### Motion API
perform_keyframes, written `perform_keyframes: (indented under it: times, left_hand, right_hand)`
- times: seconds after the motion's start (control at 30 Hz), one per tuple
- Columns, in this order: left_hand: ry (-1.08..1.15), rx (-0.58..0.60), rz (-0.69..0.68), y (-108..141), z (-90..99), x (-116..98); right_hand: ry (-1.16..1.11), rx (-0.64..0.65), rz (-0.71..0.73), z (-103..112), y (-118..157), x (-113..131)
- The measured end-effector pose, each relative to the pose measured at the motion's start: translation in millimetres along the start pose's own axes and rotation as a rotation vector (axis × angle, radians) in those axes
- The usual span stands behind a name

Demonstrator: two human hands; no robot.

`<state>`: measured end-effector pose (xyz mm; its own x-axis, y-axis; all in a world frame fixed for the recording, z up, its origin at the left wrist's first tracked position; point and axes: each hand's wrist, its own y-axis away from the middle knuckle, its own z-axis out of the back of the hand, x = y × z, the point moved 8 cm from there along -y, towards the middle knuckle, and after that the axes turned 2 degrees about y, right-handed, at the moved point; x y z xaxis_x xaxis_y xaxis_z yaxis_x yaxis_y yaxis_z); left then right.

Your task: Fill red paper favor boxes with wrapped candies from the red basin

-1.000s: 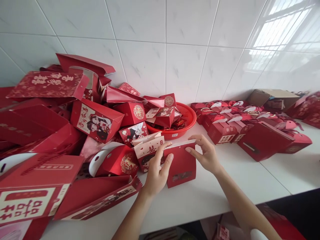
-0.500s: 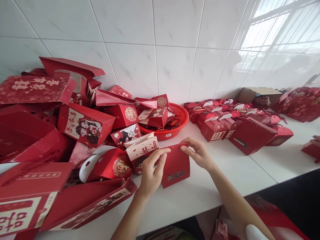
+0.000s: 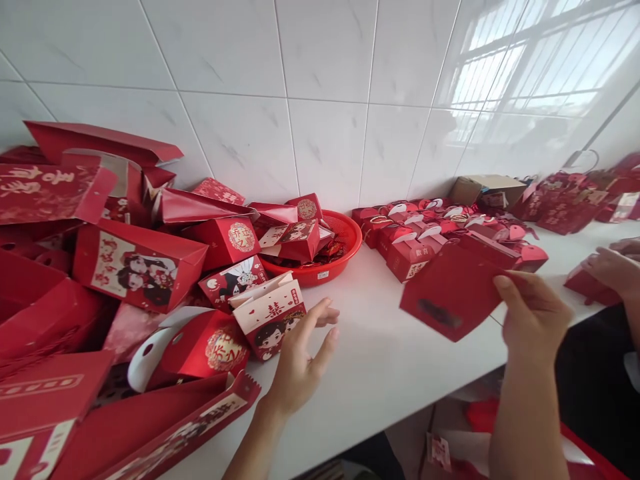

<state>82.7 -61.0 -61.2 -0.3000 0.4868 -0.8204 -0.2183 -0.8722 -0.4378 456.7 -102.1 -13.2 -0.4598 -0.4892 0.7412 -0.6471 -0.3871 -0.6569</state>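
Observation:
My right hand (image 3: 533,313) pinches the top corner of a plain red gift bag (image 3: 457,287), with thumb and fingers closed on it. The bag hangs tilted over the white counter (image 3: 365,360), and a blurred dark patch shows low on its face. My left hand (image 3: 303,360) is held over the counter with its fingers apart and nothing in them. Just behind its fingertips stands a cream and red gift bag (image 3: 273,310) with cartoon figures. A red box with a gold round print (image 3: 220,340) lies to the left of that bag.
At left is a heap of red gift bags and boxes (image 3: 140,263). A red plastic basket (image 3: 345,257) stands near the tiled wall. Rows of small red boxes (image 3: 407,247) and a cardboard box (image 3: 487,190) are farther right. Another person's hand (image 3: 615,267) touches a red box (image 3: 587,283).
My right hand has lifted the red gift bag off the counter and carried it right, toward the rows of boxes. My left hand has let go of it. The view has turned right.

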Motion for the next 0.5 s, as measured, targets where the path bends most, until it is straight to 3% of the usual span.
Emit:
perform_keyframes:
  times: [0.1,0.3,0.5]
  left_hand:
    - [-0.047,0.072,-0.081,2,-7.0,-11]
    - [-0.074,0.108,-0.218,17,-3.7,-35]
    - [-0.113,0.113,-0.276,36,12.6,-54]
  right_hand:
    - [0.176,-0.095,0.021,21,-21,-20]
    - [0.648,-0.069,0.072,-4,-35,-56]
    - [0.748,-0.186,0.252,-6,-41,-87]
